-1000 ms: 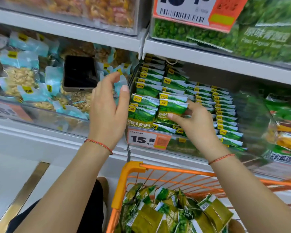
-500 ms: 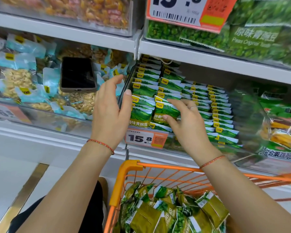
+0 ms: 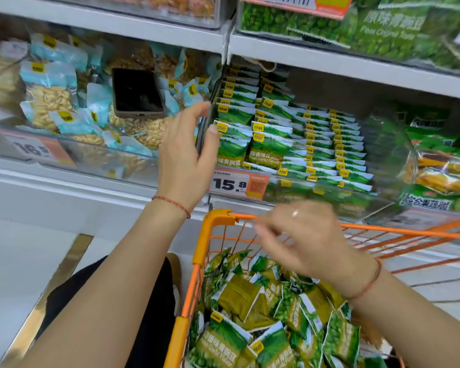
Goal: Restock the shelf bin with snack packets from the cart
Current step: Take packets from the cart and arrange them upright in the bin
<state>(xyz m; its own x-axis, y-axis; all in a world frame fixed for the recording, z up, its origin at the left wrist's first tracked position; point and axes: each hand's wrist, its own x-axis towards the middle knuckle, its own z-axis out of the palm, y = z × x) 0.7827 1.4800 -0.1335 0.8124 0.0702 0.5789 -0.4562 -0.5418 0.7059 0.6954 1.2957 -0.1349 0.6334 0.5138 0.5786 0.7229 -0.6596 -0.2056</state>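
Left hand [image 3: 185, 158], fingers loosely spread, steadies the clear shelf bin [image 3: 298, 193] of green pea packets [image 3: 270, 150]; below it, blurred right hand [image 3: 307, 239] hovers empty, fingers relaxed, above the orange wire cart [image 3: 210, 232], probably to fetch more.

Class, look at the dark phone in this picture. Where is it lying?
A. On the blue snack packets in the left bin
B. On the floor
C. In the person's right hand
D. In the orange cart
A: the phone lies face up on the blue snack packets in the left bin.
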